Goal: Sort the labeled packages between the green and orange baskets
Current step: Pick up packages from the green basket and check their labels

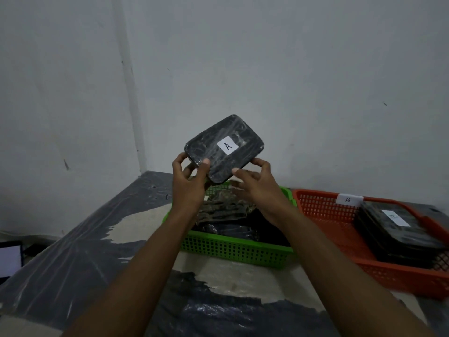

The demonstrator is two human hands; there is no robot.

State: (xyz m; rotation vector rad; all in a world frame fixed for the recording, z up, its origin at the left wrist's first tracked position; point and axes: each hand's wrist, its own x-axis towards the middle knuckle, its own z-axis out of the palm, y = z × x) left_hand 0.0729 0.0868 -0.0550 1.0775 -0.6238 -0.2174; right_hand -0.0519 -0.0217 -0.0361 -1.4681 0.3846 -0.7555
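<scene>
A black plastic-wrapped package [224,148] with a white label marked A is held up in front of the wall, above the green basket [233,250]. My left hand [190,178] pinches its lower left corner, thumb on the front face. My right hand [255,178] grips its lower right edge. The green basket below holds several dark wrapped packages. To the right stands the orange basket [325,210], tagged B on its far rim, with a stack of black packages [398,237] whose top one carries a white label.
The baskets sit on a table [97,239] covered with black plastic sheeting and pale patches. A grey wall rises right behind them. A white-and-dark object [9,260] lies at the far left edge.
</scene>
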